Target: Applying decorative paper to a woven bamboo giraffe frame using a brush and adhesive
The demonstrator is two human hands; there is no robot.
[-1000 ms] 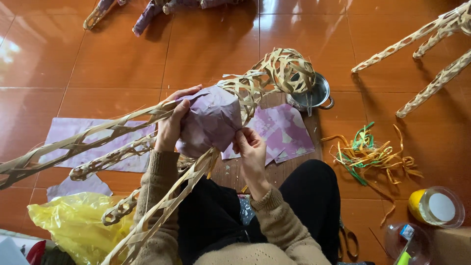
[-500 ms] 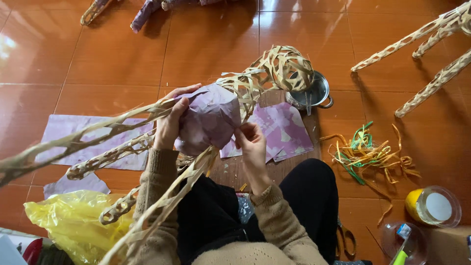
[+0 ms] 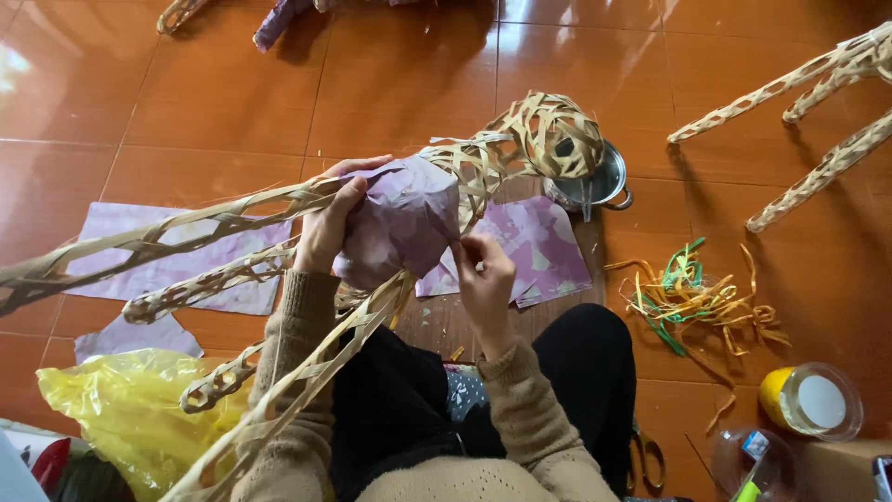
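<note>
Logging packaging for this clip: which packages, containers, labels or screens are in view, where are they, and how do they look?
Yellow plastic bag: bottom left, crumpled, translucent.
Round tub: lower right floor, yellow with clear lid.
Clear plastic container: bottom right, holding small tools.
Cardboard box: bottom right corner, brown, mostly cut off.
No screens or signs.

Pale tan woven frame (image 3: 520, 149), mottled lilac paper (image 3: 404, 218), yellow bag (image 3: 130, 409).

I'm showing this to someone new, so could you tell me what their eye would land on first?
Most striking is the woven bamboo frame across the middle, its body wrapped in purple paper, held between the left hand and right hand. More purple sheets lie on the glossy red tile floor. A tangle of coloured strips sits at right, a yellow plastic bag at lower left.
</note>
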